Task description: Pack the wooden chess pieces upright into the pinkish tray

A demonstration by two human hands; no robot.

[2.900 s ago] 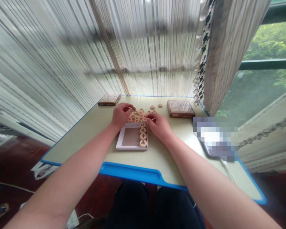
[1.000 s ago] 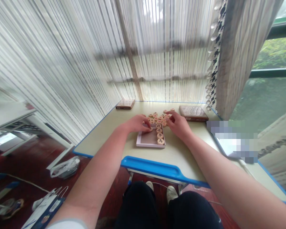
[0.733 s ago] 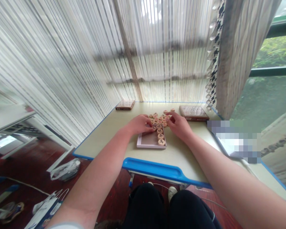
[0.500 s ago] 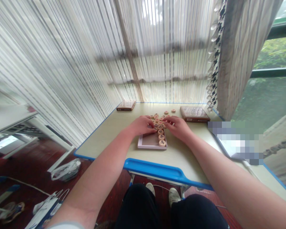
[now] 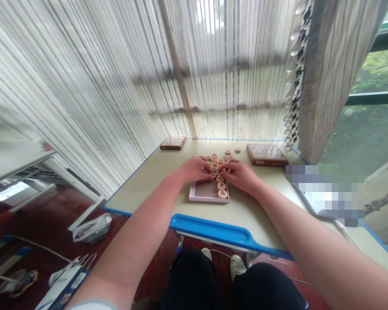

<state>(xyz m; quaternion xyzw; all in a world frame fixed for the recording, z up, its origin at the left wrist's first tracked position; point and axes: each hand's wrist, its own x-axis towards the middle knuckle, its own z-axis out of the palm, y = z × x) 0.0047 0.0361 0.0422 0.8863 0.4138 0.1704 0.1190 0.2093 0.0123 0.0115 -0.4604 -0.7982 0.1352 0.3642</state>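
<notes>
A shallow pale box tray stands on the desk in front of me. Round wooden xiangqi pieces with dark characters line its right side, the nearest piece at the front corner. My left hand reaches over the tray's far left part, thumb and fingers closed on a xiangqi piece near the far edge. From the right, my right hand pinches at the top of the column, its fingertips on a piece there that they partly cover. Behind both hands lies a loose heap of xiangqi pieces.
Two flat brown boxes lie on the desk, a left box and a right box. Two single pieces sit farther back, one of them to the right. A blue pen trough edges the desk. A blurred-out object lies right.
My right hand has come from the heap's edge toward me and left, down to the column's far end. My left hand stays at its piece. The whole view has shifted slightly.
</notes>
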